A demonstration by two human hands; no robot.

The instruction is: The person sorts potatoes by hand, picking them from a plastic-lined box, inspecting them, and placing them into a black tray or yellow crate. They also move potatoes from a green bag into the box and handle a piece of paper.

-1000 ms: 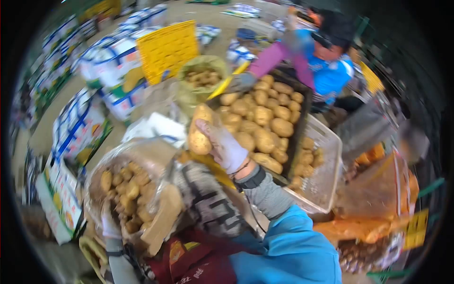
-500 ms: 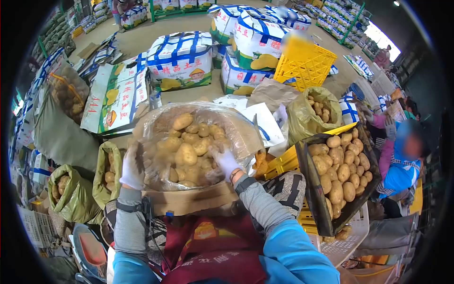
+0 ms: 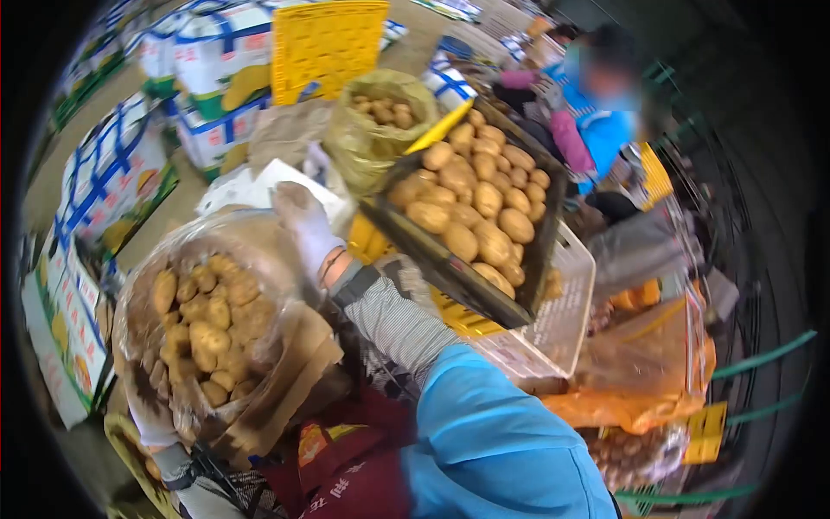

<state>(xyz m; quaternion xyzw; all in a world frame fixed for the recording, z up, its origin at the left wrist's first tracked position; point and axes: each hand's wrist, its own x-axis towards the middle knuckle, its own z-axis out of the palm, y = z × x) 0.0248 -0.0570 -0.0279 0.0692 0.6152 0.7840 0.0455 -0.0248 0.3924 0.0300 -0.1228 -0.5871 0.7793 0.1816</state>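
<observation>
A cardboard box with a clear plastic liner (image 3: 290,298) stands in front of my body, filled with potatoes (image 3: 207,333). My left hand (image 3: 154,419), in a pale glove, grips its lined left edge. Beyond the box's right side is my right hand (image 3: 304,227), gloved and stained brown at the fingers, beside white sheets (image 3: 275,177). Motion blur hides how its fingers are set and whether they hold anything. To the right, a dark crate (image 3: 450,275) full of larger potatoes (image 3: 486,199) rests tilted on yellow and white crates.
A green sack of potatoes (image 3: 370,164) and an upright yellow crate (image 3: 327,52) stand ahead. Printed cartons (image 3: 220,65) are at the upper left. A person in blue (image 3: 605,130) sits at the upper right. Orange net bags (image 3: 622,381) lie at the lower right.
The view has swung right, so the box appears farther left. My right hand has left the potatoes and moved out past the box's right side. My left hand stays at the left edge.
</observation>
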